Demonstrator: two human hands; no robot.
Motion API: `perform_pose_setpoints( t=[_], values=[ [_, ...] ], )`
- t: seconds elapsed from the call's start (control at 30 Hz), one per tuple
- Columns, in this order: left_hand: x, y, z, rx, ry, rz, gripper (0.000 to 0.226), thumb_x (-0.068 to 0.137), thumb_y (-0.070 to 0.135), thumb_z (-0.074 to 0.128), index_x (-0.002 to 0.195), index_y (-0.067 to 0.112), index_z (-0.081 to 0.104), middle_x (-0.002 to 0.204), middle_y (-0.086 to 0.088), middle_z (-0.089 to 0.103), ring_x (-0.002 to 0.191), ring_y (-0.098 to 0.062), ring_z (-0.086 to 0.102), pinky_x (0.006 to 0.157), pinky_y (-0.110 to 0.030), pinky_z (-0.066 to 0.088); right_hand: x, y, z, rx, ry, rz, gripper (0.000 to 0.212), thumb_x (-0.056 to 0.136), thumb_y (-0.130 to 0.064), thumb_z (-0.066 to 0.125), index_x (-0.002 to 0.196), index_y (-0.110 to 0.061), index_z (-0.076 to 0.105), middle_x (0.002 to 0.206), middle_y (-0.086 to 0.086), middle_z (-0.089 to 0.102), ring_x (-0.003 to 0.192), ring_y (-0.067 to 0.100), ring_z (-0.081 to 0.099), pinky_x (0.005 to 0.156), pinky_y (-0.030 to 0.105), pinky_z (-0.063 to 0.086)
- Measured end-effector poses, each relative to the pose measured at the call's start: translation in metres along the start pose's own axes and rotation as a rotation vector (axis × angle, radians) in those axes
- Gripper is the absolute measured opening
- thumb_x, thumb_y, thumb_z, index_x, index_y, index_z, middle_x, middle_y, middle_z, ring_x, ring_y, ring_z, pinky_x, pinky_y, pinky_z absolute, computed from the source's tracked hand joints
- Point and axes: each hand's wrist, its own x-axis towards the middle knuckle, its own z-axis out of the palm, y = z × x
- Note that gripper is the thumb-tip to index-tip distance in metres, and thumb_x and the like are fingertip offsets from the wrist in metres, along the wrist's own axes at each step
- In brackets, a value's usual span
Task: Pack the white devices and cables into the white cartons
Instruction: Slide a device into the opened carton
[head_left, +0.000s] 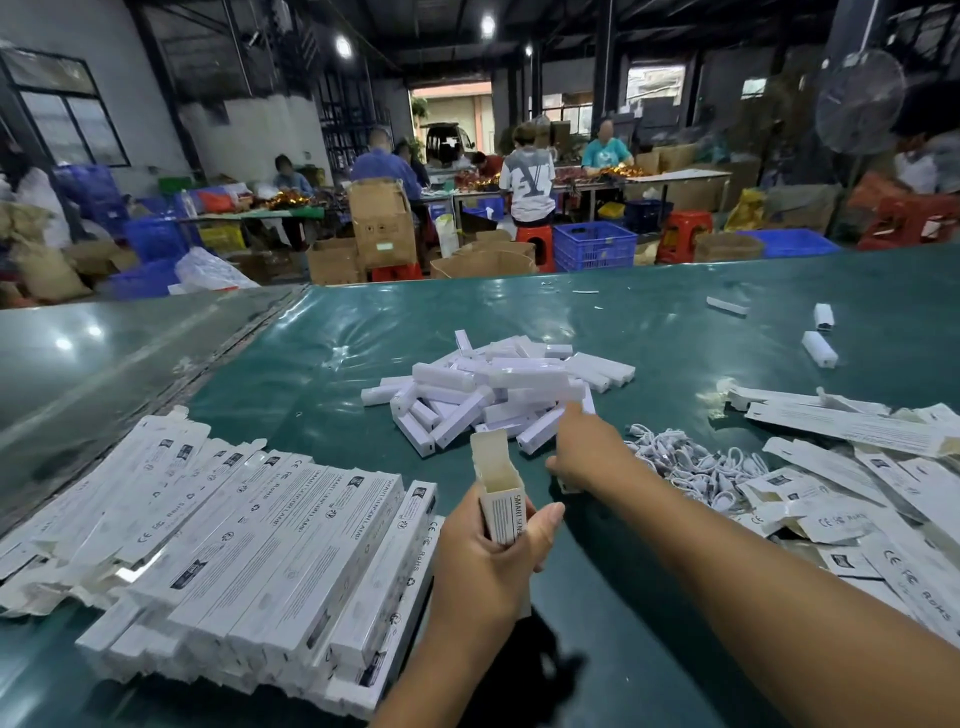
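Note:
My left hand (488, 566) grips a white carton (501, 499) upright, its top flap open and the inside empty. My right hand (584, 452) reaches forward to the near edge of a heap of white bar-shaped devices (493, 384), with one finger touching the heap. A bit of white shows under its palm, and I cannot tell whether it holds anything. A tangle of white cables (691, 467) lies just right of that hand. Several flat, unfolded cartons (857, 467) are strewn at the right.
A stack of long closed cartons (260, 545) fills the left front of the green table (363, 338). A few loose devices (820, 349) lie far right. Beyond the table, people work among blue crates (595, 244), cardboard boxes and red stools.

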Motion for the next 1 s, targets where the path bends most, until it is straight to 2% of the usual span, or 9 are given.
perform_pose_setpoints(
  t=[0.1, 0.17, 0.27, 0.37, 0.53, 0.63, 0.77, 0.9, 1.0],
  values=[
    [0.0, 0.001, 0.001, -0.006, 0.003, -0.019, 0.03, 0.079, 0.031, 0.077, 0.076, 0.011, 0.056, 0.057, 0.002, 0.054, 0.054, -0.014, 0.053, 0.055, -0.03, 0.045, -0.03, 0.013, -0.014, 0.137, -0.094, -0.007, 0.039, 0.091, -0.026, 0.067, 0.12, -0.005, 0.051, 0.116, 0.017, 0.065, 0.099, 0.032, 0.065, 0.069, 0.03, 0.045],
    [0.0, 0.002, 0.0, -0.023, -0.022, -0.025, 0.03, 0.078, 0.036, 0.079, 0.078, 0.015, 0.058, 0.06, 0.003, 0.058, 0.056, -0.016, 0.056, 0.056, -0.031, 0.049, -0.055, 0.028, -0.015, 0.677, -0.164, 0.01, 0.037, 0.093, -0.015, 0.066, 0.125, -0.011, 0.05, 0.104, 0.017, 0.063, 0.078, 0.029, 0.067, 0.06, 0.034, 0.055],
    [0.0, 0.001, -0.002, -0.056, -0.061, -0.021, 0.032, 0.078, 0.044, 0.078, 0.081, 0.017, 0.061, 0.065, 0.001, 0.063, 0.06, -0.02, 0.064, 0.062, -0.033, 0.054, -0.092, 0.052, -0.02, 1.376, -0.282, -0.061, 0.063, 0.091, 0.001, 0.068, 0.145, -0.024, 0.046, 0.083, 0.014, 0.06, 0.062, 0.022, 0.065, 0.053, 0.034, 0.058],
    [0.001, -0.004, 0.002, -0.069, -0.073, -0.066, 0.033, 0.075, 0.045, 0.08, 0.083, 0.019, 0.061, 0.067, 0.002, 0.062, 0.06, -0.021, 0.063, 0.064, -0.037, 0.054, -0.115, 0.064, -0.024, 1.563, -0.315, -0.163, 0.066, 0.078, -0.001, 0.074, 0.135, -0.029, 0.056, 0.078, 0.009, 0.064, 0.065, 0.025, 0.067, 0.048, 0.033, 0.055],
    [-0.001, -0.008, -0.001, 0.018, -0.014, -0.093, 0.045, 0.069, 0.064, 0.081, 0.082, 0.026, 0.059, 0.061, 0.004, 0.054, 0.051, -0.017, 0.051, 0.048, -0.033, 0.047, -0.118, 0.064, -0.02, 1.953, -0.221, 0.093, 0.034, 0.08, -0.016, 0.068, 0.112, -0.007, 0.061, 0.08, 0.01, 0.068, 0.072, 0.02, 0.072, 0.043, 0.023, 0.056],
    [0.0, -0.007, -0.008, 0.044, 0.009, -0.072, 0.044, 0.07, 0.065, 0.079, 0.082, 0.027, 0.06, 0.06, 0.001, 0.052, 0.048, -0.016, 0.048, 0.043, -0.031, 0.045, -0.114, 0.065, -0.014, 1.975, -0.087, 0.231, 0.015, 0.094, -0.025, 0.064, 0.093, -0.011, 0.061, 0.065, 0.005, 0.064, 0.06, 0.018, 0.072, 0.035, 0.02, 0.049],
    [-0.005, -0.003, -0.006, 0.135, -0.148, -0.076, 0.055, 0.064, 0.081, 0.072, 0.092, 0.034, 0.066, 0.071, -0.005, 0.065, 0.059, -0.024, 0.057, 0.055, -0.042, 0.049, -0.117, 0.061, -0.005, 1.927, -0.151, 0.008, 0.019, 0.086, -0.017, 0.059, 0.101, -0.006, 0.057, 0.076, 0.015, 0.072, 0.08, 0.031, 0.076, 0.048, 0.028, 0.056],
    [-0.005, -0.001, -0.005, 0.16, -0.191, -0.033, 0.03, 0.075, 0.06, 0.076, 0.1, 0.046, 0.068, 0.072, 0.015, 0.067, 0.061, -0.002, 0.056, 0.058, -0.02, 0.047, -0.122, 0.057, -0.001, 1.922, -0.303, -0.15, 0.023, 0.086, -0.006, 0.055, 0.109, -0.001, 0.056, 0.109, 0.031, 0.07, 0.092, 0.033, 0.073, 0.07, 0.032, 0.061],
    [0.001, -0.005, -0.01, 0.175, -0.153, -0.024, 0.02, 0.079, 0.042, 0.078, 0.095, 0.044, 0.067, 0.068, 0.02, 0.064, 0.058, 0.002, 0.053, 0.055, -0.015, 0.043, -0.121, 0.06, 0.0, 1.65, -0.318, -0.154, 0.016, 0.101, -0.006, 0.045, 0.109, 0.0, 0.057, 0.105, 0.029, 0.071, 0.087, 0.033, 0.072, 0.068, 0.037, 0.061]
  ],
)
